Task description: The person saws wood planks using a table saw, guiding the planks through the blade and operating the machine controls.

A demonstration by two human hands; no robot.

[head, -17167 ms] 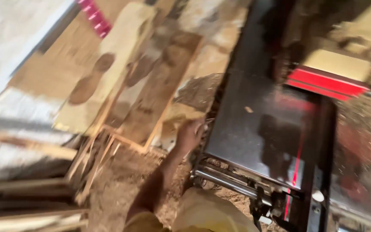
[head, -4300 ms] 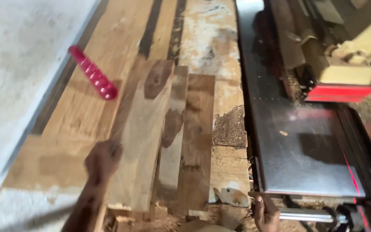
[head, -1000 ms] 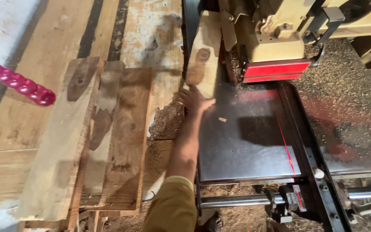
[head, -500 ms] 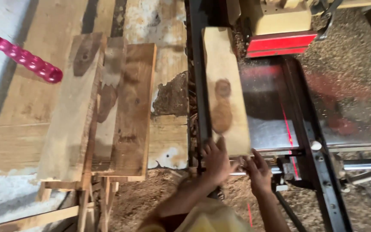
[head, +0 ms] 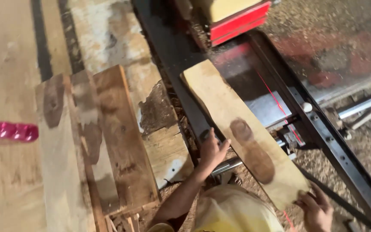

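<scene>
A pale wooden board (head: 241, 129) with a dark knot lies slanted over the near end of the dark metal machine table (head: 268, 107). My left hand (head: 211, 150) rests against the board's left edge, fingers curled on it. At the lower right, my right hand (head: 316, 210) grips the board's near end. The board's far end points at the red guard (head: 239, 21) of the machine.
Several rough planks (head: 104, 137) lie stacked on wider boards at the left. A pink ribbed object (head: 7, 130) sticks in from the left edge. Sawdust (head: 336, 43) covers the floor at the right. A thin red laser line (head: 275, 96) crosses the machine table.
The board has been drawn back off the machine toward me and swung clockwise. My right hand has shifted to its near end while my left stays on its left edge.
</scene>
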